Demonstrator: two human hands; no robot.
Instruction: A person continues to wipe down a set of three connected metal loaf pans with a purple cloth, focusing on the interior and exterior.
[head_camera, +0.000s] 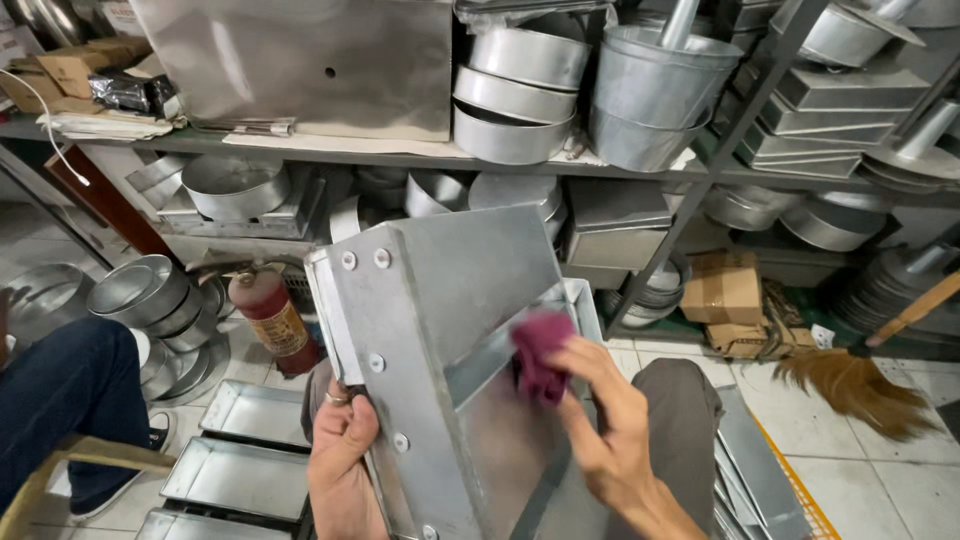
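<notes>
The right hand (610, 430) pinched a maroon cloth (541, 352) against the inner fold of a riveted sheet-metal box (440, 330), and the cloth hid its fingertips. The left hand (342, 450) gripped the box's lower left edge, fingers curled behind the metal. The box's bottom ran off frame, above stacked metal trays (240, 470) on the floor.

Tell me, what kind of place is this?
Probably a sheet-metal workshop or storeroom: shelves stacked with metal pans and buckets, flat trays on the floor, and a person wiping a riveted metal box with a cloth.
</notes>
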